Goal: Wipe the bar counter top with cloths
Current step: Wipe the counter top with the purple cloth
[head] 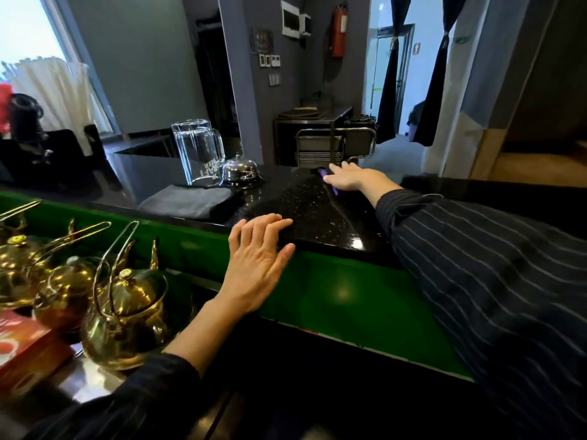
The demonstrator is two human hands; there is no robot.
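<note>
At far left, below the counter, brass kettles [124, 300] stand in a cluster beside a red box [22, 347]; above them the black bar counter top [317, 211] runs across the view over a green front panel [343, 290]; a grey cloth [190, 201] lies folded flat on the counter, just in front of an upturned glass mug [198, 152] and a chrome service bell [240, 171]; the left hand [259, 258] rests open on the counter's near edge, fingers spread, holding nothing; further right the right hand [351, 177], arm outstretched in a striped sleeve [476, 265], lies flat, palm down, on a dark purple cloth [328, 182] at the far edge; whether the fingers grip it cannot be told
</note>
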